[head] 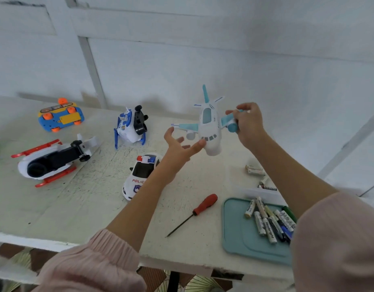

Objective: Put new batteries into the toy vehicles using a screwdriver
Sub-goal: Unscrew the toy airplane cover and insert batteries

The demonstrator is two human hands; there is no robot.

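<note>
Right hand (248, 123): we grip the plane (209, 127) by its wing.
Left hand (177, 147): our fingers spread loose, thumb touching the plane's nose.

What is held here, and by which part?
The right hand grips the toy airplane by one wing; the open left hand touches its nose with a fingertip.

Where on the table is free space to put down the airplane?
Bare patches: the near left tabletop, between red helicopter, police car and screwdriver. Crowded: around the teal tray of batteries.
</note>
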